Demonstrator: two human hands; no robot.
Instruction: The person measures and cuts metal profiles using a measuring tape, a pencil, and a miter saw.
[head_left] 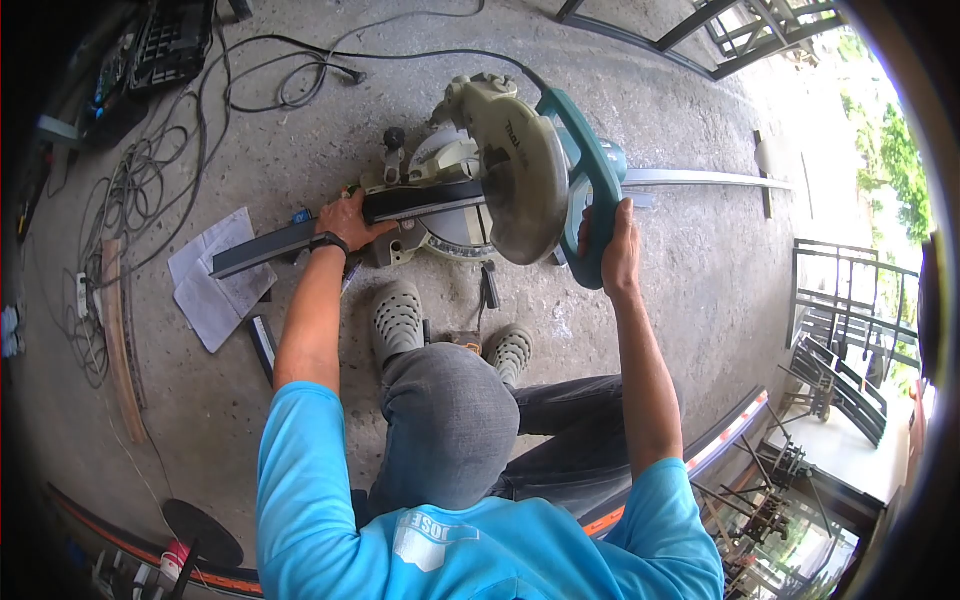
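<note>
A teal and grey miter saw stands on the concrete floor in front of me. My right hand is wrapped round its teal D-shaped handle. Across the saw's base lies a long metal bar, dark on its upper face, passing under the round blade guard. My left hand, with a black band at the wrist, grips this bar left of the blade, thumb pointing toward the guard. Light metal stock extends from the saw's right side. The blade itself is mostly hidden by the guard.
Coiled black cables spread across the floor at left. Paper sheets lie under the bar's left end, near a wooden strip. An open tool case sits top left. Metal frames stand at right. My shoes are close to the saw.
</note>
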